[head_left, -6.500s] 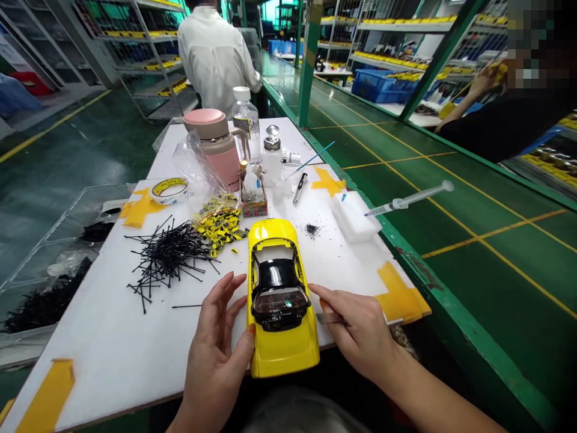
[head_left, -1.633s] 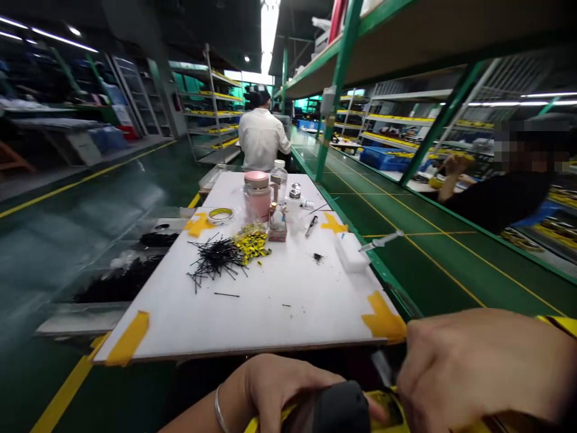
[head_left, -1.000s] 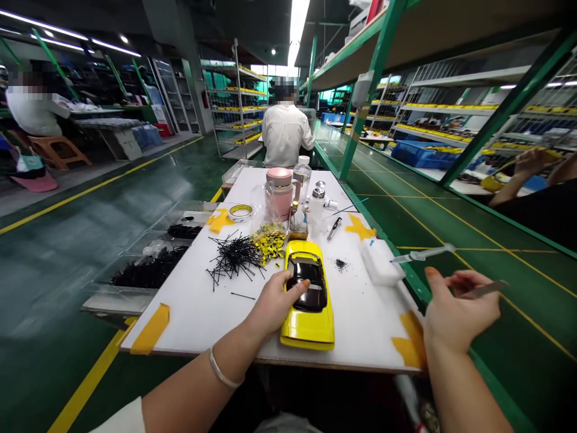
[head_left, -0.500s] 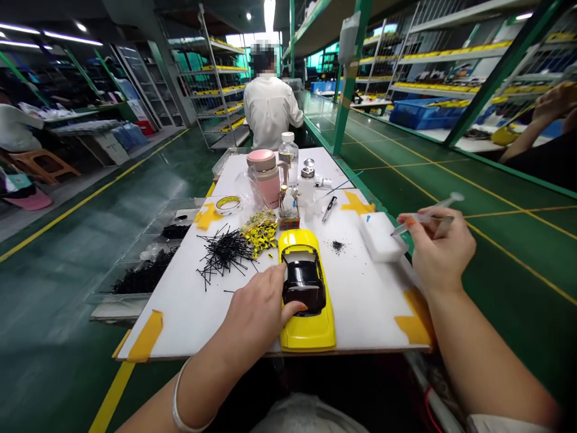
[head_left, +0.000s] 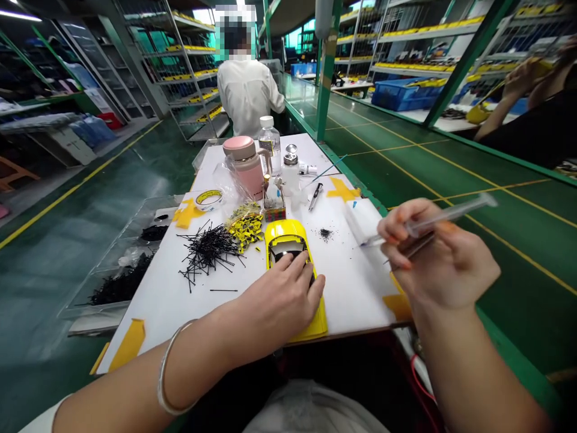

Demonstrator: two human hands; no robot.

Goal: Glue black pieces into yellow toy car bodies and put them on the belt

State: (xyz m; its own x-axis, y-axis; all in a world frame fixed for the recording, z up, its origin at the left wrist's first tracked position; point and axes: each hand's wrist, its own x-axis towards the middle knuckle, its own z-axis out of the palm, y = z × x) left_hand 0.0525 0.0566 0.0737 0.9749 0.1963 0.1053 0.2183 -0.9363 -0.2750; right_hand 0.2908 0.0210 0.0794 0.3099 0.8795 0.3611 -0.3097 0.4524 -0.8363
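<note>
My left hand [head_left: 283,294] lies across a yellow model car body [head_left: 320,319], its fingers bent over the dark window and roof area, which they mostly hide. Raised at the right, my right hand [head_left: 446,258] grips a clear syringe [head_left: 444,215], tip pointing left and plunger end to the right. A thin dark object also shows in that hand; its kind is unclear. Beneath the syringe tip, a white block [head_left: 360,219] is blurred. Left of the car lie a heap of thin black sticks [head_left: 210,249] and a pile of small yellow-and-black pieces [head_left: 246,227].
Behind the car stand a small box of bottles [head_left: 274,211], a pink mug [head_left: 247,171] and a clear bottle [head_left: 269,144]. A tape roll [head_left: 208,200] and a pen-like knife [head_left: 315,196] lie nearby. A person [head_left: 247,96] in white sits ahead.
My left hand has moved from the car's left side over its top. My right hand has turned and lifted the syringe off the white block. The whole view has shifted.
</note>
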